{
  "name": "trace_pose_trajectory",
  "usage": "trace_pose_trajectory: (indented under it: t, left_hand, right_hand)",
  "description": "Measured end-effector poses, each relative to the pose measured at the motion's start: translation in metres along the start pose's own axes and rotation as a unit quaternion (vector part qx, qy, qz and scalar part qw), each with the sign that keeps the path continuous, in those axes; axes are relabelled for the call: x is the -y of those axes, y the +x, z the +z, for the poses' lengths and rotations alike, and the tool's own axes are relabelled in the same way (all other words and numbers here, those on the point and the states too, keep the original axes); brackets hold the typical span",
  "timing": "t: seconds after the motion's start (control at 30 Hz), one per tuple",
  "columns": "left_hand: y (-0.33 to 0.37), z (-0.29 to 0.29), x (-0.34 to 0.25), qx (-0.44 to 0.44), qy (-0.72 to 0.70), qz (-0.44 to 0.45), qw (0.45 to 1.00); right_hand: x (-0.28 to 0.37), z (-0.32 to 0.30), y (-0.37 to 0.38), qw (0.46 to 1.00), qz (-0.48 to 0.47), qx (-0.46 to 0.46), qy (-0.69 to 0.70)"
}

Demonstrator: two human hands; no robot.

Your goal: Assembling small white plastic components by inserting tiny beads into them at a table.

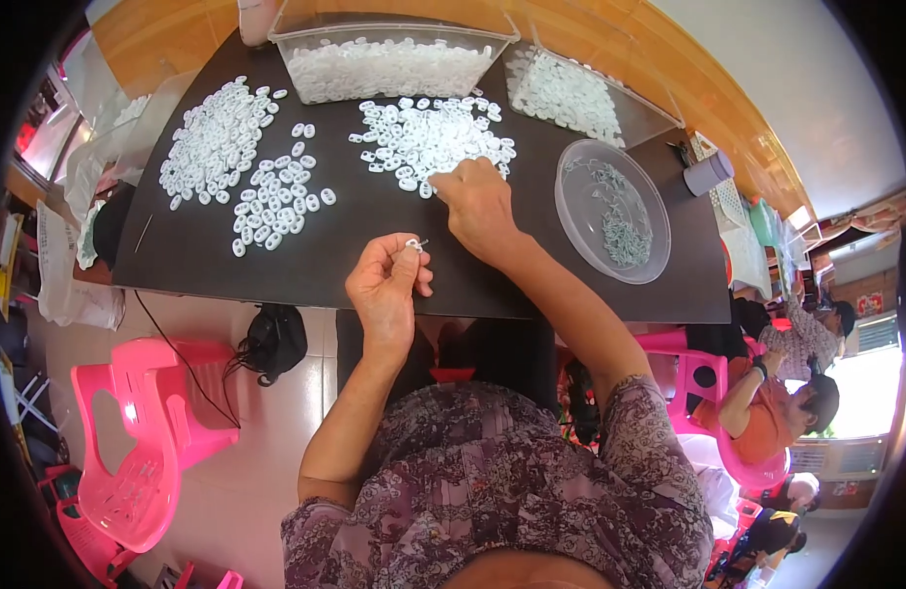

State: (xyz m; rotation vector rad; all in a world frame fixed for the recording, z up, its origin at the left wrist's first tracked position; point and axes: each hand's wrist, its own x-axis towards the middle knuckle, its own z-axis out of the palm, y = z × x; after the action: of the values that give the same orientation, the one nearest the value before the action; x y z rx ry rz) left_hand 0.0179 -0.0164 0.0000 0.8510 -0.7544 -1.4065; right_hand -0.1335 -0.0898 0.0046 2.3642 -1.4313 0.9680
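My left hand [386, 285] is raised just above the table's near edge, thumb and fingers pinching a small white oval plastic piece [412, 244]. A thin grey metal pin or screw [423, 241] pokes out beside it. My right hand [477, 204] reaches to the near side of the middle pile of white oval pieces [433, 137]. Its fingers are drawn together at the pile's edge, and what they grip is hidden. To the left lie a smaller loose group of the same two-holed pieces [276, 201] and a large heap [217, 142].
A clear bin [389, 74] and a second clear tray [566, 93], both with white pieces, stand along the far side. A round clear tub [571, 226] of small grey metal pins sits at right, near a lidded jar [708, 174]. Pink chairs [138, 461] flank me; other people sit at right.
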Motion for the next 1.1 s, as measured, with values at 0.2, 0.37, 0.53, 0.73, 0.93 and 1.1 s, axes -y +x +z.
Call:
trace_pose_trajectory:
  t: [0.2, 0.37, 0.53, 0.73, 0.93, 1.1]
  left_hand:
    - [0.0, -0.003, 0.0, 0.008, -0.003, -0.005, 1.0]
    - [0.002, -0.007, 0.0, 0.016, -0.011, 0.013, 1.0]
    - [0.002, -0.005, 0.001, 0.013, -0.008, 0.012, 1.0]
    - [0.001, -0.006, 0.0, 0.013, -0.001, 0.016, 1.0]
    - [0.0, -0.006, 0.0, 0.007, 0.004, 0.015, 1.0]
    - [0.0, 0.0, -0.004, 0.002, 0.012, 0.004, 1.0]
  right_hand:
    - [-0.008, -0.007, -0.004, 0.999, 0.015, 0.01, 0.036]
    - [0.001, -0.015, 0.0, 0.997, -0.002, 0.055, 0.044]
    - [0.006, -0.01, 0.004, 0.996, -0.038, 0.079, 0.033]
    - [0.01, -0.009, 0.001, 0.993, -0.092, 0.07, 0.016]
    - [0.017, -0.018, 0.004, 0.982, -0.144, 0.112, -0.042]
    - [0.014, -0.026, 0.0, 0.992, -0.031, 0.062, 0.104]
